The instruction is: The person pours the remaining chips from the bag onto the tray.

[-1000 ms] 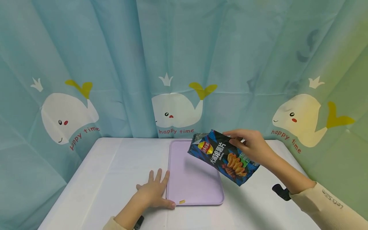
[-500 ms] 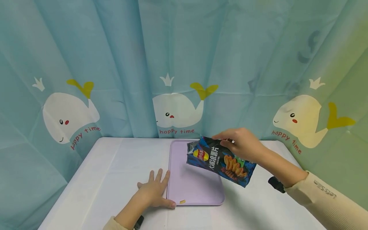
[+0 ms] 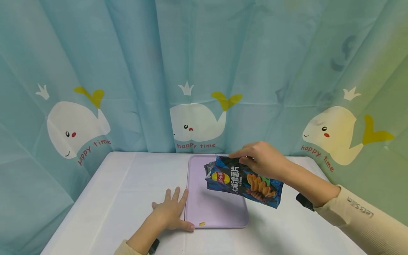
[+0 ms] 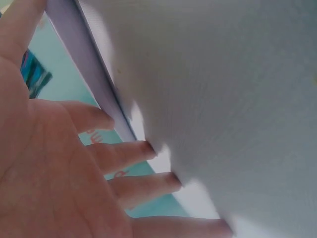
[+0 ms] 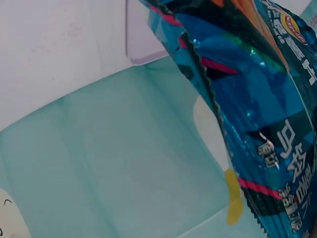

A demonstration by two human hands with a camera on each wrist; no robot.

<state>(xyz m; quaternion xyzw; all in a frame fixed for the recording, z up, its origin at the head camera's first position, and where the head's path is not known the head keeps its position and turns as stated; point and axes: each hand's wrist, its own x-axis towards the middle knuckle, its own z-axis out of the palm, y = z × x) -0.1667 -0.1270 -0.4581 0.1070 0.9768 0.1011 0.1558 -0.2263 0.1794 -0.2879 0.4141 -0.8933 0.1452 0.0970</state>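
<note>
My right hand (image 3: 267,161) pinches the upper edge of a dark blue chip bag (image 3: 243,184), holding it tilted over the lilac tray (image 3: 216,214). The bag's torn end points left and slightly raised in the head view; its inside cannot be seen. The bag (image 5: 257,114) fills the right side of the right wrist view, where almost nothing of the hand shows. My left hand (image 3: 170,212) lies with spread, straight fingers at the tray's left edge, thumb by the near corner. In the left wrist view, the palm (image 4: 54,168) shows next to the tray's rim (image 4: 84,59).
A small yellow chip piece (image 3: 202,223) lies in the tray's near left corner. The tray stands on a white-covered table (image 3: 134,184). Behind the table hangs a blue-green curtain (image 3: 137,88) with whale prints.
The right hand has moved left and the bag has turned closer to level, its torn end going lower and further left over the tray. The left hand and tray stay put.
</note>
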